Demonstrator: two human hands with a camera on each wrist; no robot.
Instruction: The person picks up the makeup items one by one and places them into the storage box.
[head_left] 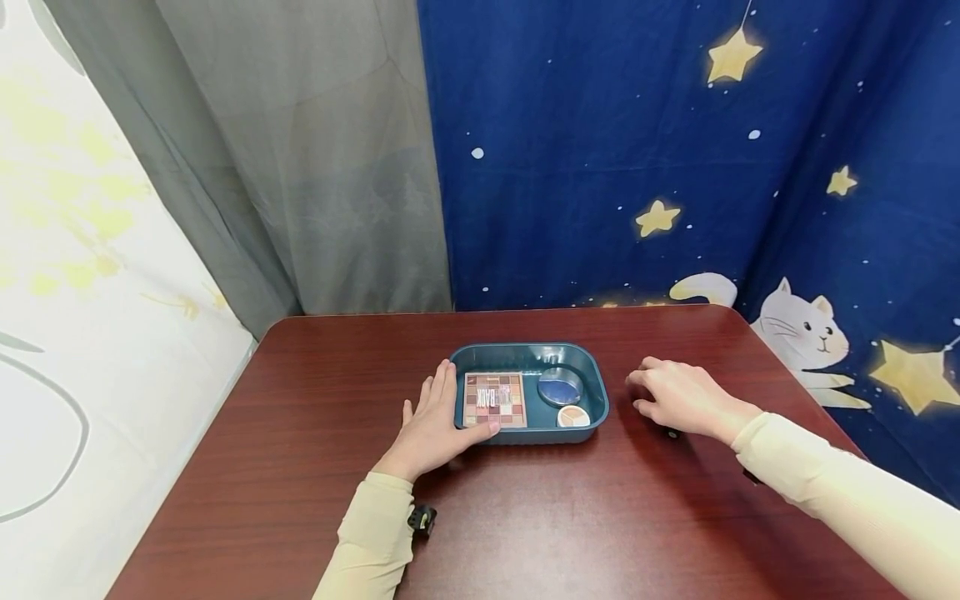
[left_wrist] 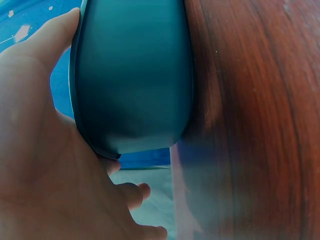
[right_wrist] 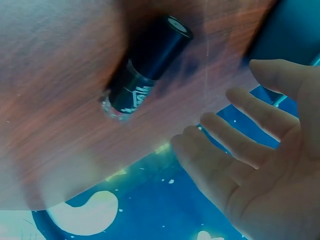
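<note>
My left hand (head_left: 429,427) lies against the left end of a teal tray (head_left: 525,436), its fingers straight along the side and its thumb over the front rim. Inside the tray are an eyeshadow palette (head_left: 474,408) with many coloured squares, a round clear-edged case (head_left: 560,388) with blue in it, and a small round white pan (head_left: 573,417) with beige segments. To the right of the tray, my right hand (head_left: 686,397) hovers with fingers loosely bent and nothing held. Below it a small black-capped bottle (right_wrist: 145,70), like nail polish, lies on the table, mostly hidden in the head view.
The reddish-brown wooden table (head_left: 525,533) has its far edge just behind the tray. A grey curtain (head_left: 360,208) and a blue curtain (head_left: 555,167) with stars and a cat hang behind. A white patterned sheet (head_left: 90,375) is on the left.
</note>
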